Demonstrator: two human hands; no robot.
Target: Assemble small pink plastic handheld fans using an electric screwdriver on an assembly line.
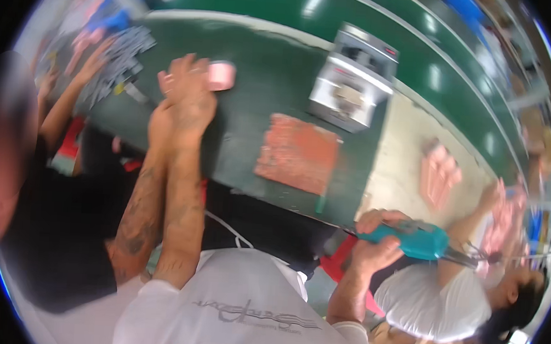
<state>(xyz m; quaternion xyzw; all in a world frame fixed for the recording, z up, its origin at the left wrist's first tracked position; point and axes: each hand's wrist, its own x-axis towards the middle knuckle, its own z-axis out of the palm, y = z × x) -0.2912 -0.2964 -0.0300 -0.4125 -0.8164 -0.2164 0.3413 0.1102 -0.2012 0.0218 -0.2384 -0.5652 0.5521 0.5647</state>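
Note:
My left hand point(193, 97) reaches over the dark green bench, fingers stretched and slightly apart. Just right of its fingers is a short pink cylinder point(221, 76); whether they touch is unclear. A co-worker's hand point(160, 124) lies close against its left side, partly covered by it. Beyond that hand shows a small pink piece point(165, 81), too blurred to name. At the bench's front edge, my right hand point(375, 241) is closed around the front of a teal electric screwdriver point(419, 240), which lies nearly level with its tip pointing left.
An orange-brown mat point(299, 153) lies mid-bench, a green stick point(321, 204) beside it. Behind stands a silver screw feeder point(354, 79). Pink parts point(439, 176) rest on a cream surface, near a right-hand co-worker point(438, 302). Grey pieces point(121, 58) are heaped left.

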